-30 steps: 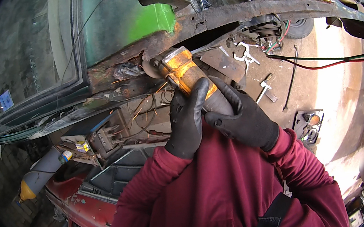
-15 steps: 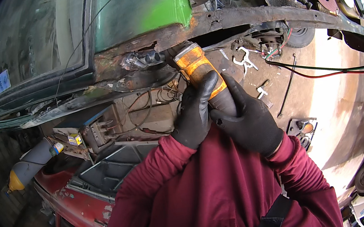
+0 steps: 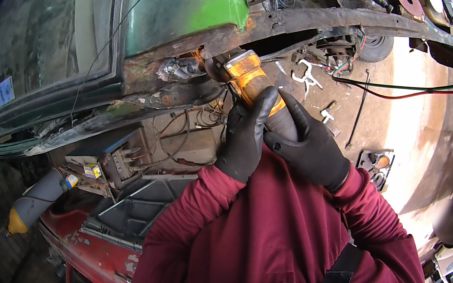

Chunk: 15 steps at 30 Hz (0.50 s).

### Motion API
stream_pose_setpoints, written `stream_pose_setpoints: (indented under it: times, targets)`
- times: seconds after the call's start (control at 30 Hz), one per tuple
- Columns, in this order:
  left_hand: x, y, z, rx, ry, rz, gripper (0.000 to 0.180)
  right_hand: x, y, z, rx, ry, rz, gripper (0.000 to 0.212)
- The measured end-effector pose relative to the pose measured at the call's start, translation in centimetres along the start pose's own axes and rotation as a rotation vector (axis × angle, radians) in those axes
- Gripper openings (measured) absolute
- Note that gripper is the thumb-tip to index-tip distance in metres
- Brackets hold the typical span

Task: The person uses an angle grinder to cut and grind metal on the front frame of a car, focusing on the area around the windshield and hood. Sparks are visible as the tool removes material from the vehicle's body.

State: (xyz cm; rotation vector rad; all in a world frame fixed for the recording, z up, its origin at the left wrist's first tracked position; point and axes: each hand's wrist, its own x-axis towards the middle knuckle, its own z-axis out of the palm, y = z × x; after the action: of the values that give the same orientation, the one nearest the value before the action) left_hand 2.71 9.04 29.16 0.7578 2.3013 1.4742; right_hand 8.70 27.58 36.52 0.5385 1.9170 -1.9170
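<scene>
Hands, two, black-gloved: left hand (image 3: 247,135) and right hand (image 3: 305,146) both wrapped tight around one orange power tool (image 3: 249,80), its head pressed against the rusted panel edge (image 3: 184,67) below the green bodywork (image 3: 185,4).

Labels: one small pale rectangular sticker (image 3: 4,90) on the windscreen, upper left; one small yellow tag (image 3: 92,171) on the grey box at left.

Cylinders: one, grey with orange tip (image 3: 30,204), far left.

Cables: one red, one green (image 3: 409,90), running right across bare ground.

Room: open dusty ground (image 3: 417,133) lies right of the hands; cluttered parts crowd the left.
</scene>
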Motion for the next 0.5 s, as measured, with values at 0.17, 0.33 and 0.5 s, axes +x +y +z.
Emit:
stream_pose_setpoints:
  times: [0.17, 0.33, 0.5]
  targets:
    - [0.2, 0.0, -0.3, 0.006, 0.011, 0.009, 0.055, 0.1, -0.3, 0.1, -0.114, 0.021, 0.049, 0.091]
    - [0.3, -0.1, -0.3, -0.099, -0.012, -0.103, 0.054, 0.3, 0.3, 0.3, -0.124, 0.032, -0.023, 0.090]
    - [0.3, -0.2, -0.1, -0.253, -0.054, -0.290, 0.056, 0.4, 1.0, 0.1, -0.050, 0.010, 0.010, 0.091]
